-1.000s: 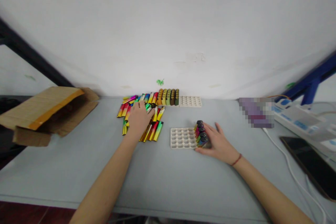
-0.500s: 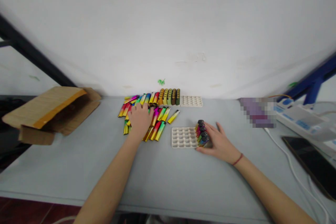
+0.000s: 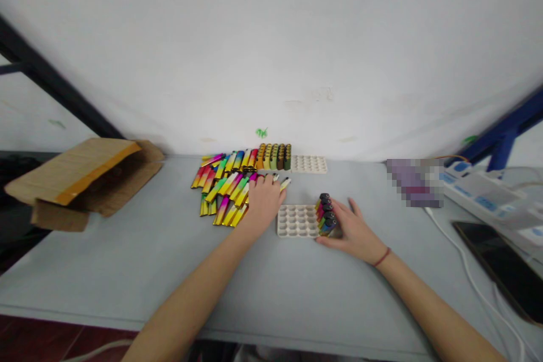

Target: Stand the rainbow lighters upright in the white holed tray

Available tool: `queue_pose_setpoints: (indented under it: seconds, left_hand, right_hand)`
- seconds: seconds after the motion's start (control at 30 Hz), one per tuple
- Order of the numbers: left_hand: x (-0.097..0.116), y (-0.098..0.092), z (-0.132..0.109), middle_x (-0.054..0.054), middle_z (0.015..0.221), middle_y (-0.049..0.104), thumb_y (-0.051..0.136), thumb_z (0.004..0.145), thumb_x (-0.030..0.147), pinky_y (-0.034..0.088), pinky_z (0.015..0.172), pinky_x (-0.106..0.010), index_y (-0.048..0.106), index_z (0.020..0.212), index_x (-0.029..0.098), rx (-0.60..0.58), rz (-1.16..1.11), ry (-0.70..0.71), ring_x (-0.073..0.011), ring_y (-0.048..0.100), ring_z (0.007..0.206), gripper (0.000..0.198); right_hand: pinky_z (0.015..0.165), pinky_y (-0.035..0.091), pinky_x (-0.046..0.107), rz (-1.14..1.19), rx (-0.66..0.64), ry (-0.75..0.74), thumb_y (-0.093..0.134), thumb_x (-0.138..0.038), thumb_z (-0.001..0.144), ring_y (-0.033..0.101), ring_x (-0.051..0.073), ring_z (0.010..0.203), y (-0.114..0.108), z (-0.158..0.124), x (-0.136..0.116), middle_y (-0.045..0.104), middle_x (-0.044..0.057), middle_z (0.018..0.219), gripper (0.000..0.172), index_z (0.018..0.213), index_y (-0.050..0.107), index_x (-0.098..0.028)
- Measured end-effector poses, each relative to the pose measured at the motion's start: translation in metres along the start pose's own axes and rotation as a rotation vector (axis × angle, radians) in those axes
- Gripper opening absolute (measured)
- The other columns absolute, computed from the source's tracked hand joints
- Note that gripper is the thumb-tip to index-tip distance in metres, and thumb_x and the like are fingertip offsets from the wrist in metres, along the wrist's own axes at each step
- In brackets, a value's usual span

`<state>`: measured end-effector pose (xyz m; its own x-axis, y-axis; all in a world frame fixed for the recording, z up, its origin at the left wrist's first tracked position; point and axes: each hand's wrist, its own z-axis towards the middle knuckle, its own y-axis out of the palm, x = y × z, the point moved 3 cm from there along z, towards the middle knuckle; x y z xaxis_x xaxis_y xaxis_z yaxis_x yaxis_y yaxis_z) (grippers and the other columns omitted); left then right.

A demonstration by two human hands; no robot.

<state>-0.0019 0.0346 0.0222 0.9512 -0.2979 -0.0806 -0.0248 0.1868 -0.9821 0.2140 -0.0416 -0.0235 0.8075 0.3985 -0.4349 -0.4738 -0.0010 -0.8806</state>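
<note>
My left hand lies palm down over the right part of a pile of shiny, many-coloured lighters. Its thumb stands apart from the bent fingers, and the fingertips are partly hidden among the lighters. A white tray with rows of small hollows is just right of that hand. Several black-topped lighters stand upright in a row at the tray's right end. My right hand curves around this end, its thumb at the near edge and its fingers behind the lighters, steadying the tray.
Against the wall stands a block of upright lighters, with a second white tray to its right. An open cardboard box lies at the left. A phone, a power strip and white cables occupy the right side.
My left hand has moved right across the pile, uncovering lighters at its middle and covering those at its right. My right hand keeps its place at the tray.
</note>
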Motion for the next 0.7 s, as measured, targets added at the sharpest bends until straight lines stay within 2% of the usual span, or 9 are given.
queue_pose_setpoints:
  seconds: [0.23, 0.53, 0.7]
  left_hand:
    - [-0.004, -0.001, 0.004, -0.017, 0.110, 0.067, 0.047, 0.095, 0.030, 0.043, 0.088, -0.042, 0.065, 0.110, 0.013, -0.009, -0.001, -0.051, -0.0305, 0.061, 0.107, 0.029]
    - [0.006, -0.010, 0.004, -0.019, 0.106, 0.069, 0.042, 0.096, 0.019, 0.045, 0.085, -0.041, 0.060, 0.111, 0.011, -0.061, -0.030, -0.076, -0.0322, 0.065, 0.104, 0.024]
    - [0.007, -0.001, 0.007, -0.019, 0.111, 0.067, 0.039, 0.093, 0.008, 0.048, 0.080, -0.035, 0.059, 0.117, 0.011, -0.104, -0.078, -0.057, -0.0272, 0.067, 0.101, 0.032]
  right_hand:
    - [0.115, 0.014, 0.072, 0.000, 0.014, -0.006, 0.069, -0.059, 0.079, 0.047, 0.038, 0.137, 0.002, -0.001, 0.001, 0.049, 0.022, 0.149, 0.091, 0.153, 0.034, -0.019]
    - [0.116, 0.013, 0.072, 0.001, -0.003, 0.004, 0.068, -0.060, 0.079, 0.046, 0.037, 0.138, 0.001, 0.000, 0.000, 0.049, 0.023, 0.149, 0.090, 0.151, 0.036, -0.016]
    - [0.115, 0.014, 0.072, -0.002, 0.009, -0.006, 0.069, -0.059, 0.079, 0.047, 0.038, 0.137, 0.002, 0.000, 0.001, 0.049, 0.024, 0.148, 0.091, 0.152, 0.035, -0.018]
